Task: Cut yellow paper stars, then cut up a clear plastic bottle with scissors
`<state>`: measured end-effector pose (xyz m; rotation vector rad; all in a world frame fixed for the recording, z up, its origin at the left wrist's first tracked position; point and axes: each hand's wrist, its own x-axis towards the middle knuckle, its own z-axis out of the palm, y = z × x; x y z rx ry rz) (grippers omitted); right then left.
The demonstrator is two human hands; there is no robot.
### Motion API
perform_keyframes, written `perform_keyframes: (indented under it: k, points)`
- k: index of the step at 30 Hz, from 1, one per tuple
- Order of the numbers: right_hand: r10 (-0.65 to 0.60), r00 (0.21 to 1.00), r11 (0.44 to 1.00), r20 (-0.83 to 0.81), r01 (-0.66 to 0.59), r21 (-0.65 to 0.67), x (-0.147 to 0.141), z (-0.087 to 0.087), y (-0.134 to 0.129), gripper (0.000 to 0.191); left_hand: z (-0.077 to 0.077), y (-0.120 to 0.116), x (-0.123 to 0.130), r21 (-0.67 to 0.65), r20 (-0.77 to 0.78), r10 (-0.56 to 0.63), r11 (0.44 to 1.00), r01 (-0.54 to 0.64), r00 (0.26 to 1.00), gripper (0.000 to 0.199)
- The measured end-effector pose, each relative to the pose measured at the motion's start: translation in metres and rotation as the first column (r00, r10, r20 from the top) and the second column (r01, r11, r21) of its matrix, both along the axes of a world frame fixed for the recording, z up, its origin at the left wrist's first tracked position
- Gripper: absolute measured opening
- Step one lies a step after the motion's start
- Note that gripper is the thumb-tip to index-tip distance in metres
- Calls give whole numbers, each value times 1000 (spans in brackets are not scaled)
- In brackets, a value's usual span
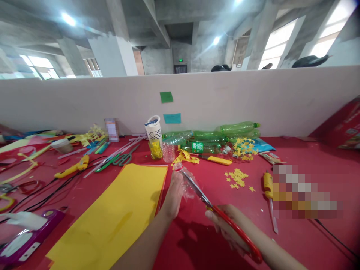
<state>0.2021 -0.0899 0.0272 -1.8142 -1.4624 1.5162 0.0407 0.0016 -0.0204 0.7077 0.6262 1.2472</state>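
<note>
My left hand (174,193) is closed around a clear plastic bottle top (189,184), whose neck points up and away from me. In my right hand (229,228) is a pair of scissors (236,230) with red handles. Their metal blades reach across the cut plastic towards the bottle's neck. Whether the blades are touching the plastic I cannot tell. Just beyond my hands lie yellow paper scraps (189,157) and a yellow box cutter (219,160). Small yellow stars (237,177) are scattered to the right.
Yellow paper sheets (112,213) cover the red table (180,251) at left. Green plastic bottles (239,128) lie by the white partition (112,97), near a white cup (153,131). Yellow glue guns (73,167) with cords lie on both sides; a purple device (33,232) is near left.
</note>
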Motion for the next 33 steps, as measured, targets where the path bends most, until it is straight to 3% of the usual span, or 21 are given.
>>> perform_keyframes:
  k: [5,11,16,19,22,28,33]
  points:
    - [-12,995,1000,-96,11,-12,1,-8,0,54,-2,1,-2,-29,-6,23,999,-23,1000,37]
    - [109,988,992,-106,-102,71,6,-9,-5,59,17,11,-13,-98,162,20,995,-4,987,30]
    - [200,970,942,136,-229,245,18,-8,-1,55,27,21,-29,-172,288,96,984,-48,953,16]
    - [207,922,925,328,-293,242,24,-6,3,54,27,23,-34,-226,291,127,972,-61,948,6]
    - [217,899,928,380,-311,204,26,-4,5,52,26,26,-36,-231,274,136,970,-72,952,4]
    - [234,909,931,344,-312,189,24,-1,4,52,25,26,-34,-194,282,133,978,-80,950,8]
    - [237,969,960,64,-244,137,19,7,1,53,25,21,-27,-173,224,50,985,-11,973,9]
